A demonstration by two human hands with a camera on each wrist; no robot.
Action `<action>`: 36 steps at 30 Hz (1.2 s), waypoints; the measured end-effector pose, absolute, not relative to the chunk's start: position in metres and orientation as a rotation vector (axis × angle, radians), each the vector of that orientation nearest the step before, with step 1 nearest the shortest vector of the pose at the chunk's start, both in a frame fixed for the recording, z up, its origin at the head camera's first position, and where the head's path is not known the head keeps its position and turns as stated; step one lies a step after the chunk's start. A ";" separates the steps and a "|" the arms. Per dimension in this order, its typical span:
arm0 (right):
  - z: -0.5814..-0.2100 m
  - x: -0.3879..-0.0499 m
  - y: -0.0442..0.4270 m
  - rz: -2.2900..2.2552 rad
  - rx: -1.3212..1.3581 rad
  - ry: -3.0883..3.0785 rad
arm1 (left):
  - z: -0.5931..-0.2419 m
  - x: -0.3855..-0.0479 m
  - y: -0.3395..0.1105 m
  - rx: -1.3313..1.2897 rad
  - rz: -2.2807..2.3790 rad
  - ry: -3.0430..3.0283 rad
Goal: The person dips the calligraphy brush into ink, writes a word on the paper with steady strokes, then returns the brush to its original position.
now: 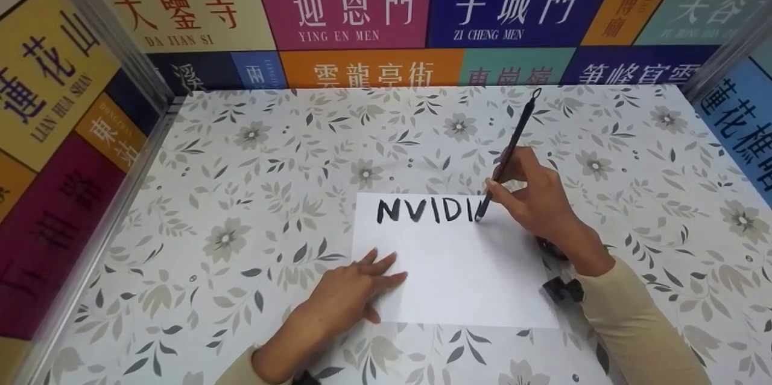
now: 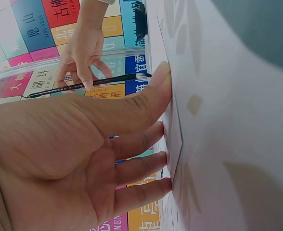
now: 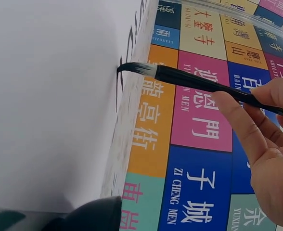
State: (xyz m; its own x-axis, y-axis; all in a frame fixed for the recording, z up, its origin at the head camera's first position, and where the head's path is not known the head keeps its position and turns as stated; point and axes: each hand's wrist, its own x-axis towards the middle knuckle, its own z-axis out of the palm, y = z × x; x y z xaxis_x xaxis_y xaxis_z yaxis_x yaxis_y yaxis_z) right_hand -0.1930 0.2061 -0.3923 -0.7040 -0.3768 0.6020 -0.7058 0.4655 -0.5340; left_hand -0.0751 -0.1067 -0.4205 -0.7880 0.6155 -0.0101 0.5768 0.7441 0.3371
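A black calligraphy brush (image 1: 512,146) is pinched by my right hand (image 1: 540,198), its handle slanting up and away. In the right wrist view the bent, inked tip of the brush (image 3: 136,68) touches the paper. The white sheet of paper (image 1: 464,276) bears black letters reading "NVIDI" and part of a further stroke along its top. My left hand (image 1: 356,285) rests with spread fingers on the paper's left edge. In the left wrist view, the thumb and fingertips of the left hand (image 2: 83,154) press down at the sheet's edge.
The table (image 1: 289,204) has a grey leaf-and-flower cover. Behind it stands a wall (image 1: 356,5) of coloured panels with Chinese characters, with more panels at both sides. A small black object (image 1: 564,289) shows beside the right wrist, over the paper's right edge.
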 end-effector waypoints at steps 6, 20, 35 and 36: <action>-0.382 -0.192 0.214 1.080 0.819 -2.297 | -0.421 -0.075 -0.108 0.996 0.496 2.832; -0.396 -0.205 0.221 1.016 0.762 -2.315 | -0.423 -0.075 -0.109 1.009 0.514 2.833; -0.399 -0.206 0.222 1.087 0.799 -2.338 | -0.422 -0.075 -0.108 0.989 0.524 2.838; -0.398 -0.206 0.222 1.094 0.802 -2.341 | -0.422 -0.075 -0.108 0.987 0.527 2.837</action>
State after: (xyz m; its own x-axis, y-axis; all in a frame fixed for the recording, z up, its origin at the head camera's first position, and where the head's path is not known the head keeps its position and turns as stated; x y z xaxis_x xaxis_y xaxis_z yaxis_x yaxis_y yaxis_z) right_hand -0.2060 0.2219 -0.3984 -0.7391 -0.3180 0.5938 -0.6595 0.5209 -0.5420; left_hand -0.0749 -0.1077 -0.4223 -0.7867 0.6167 0.0265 0.5852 0.7314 0.3502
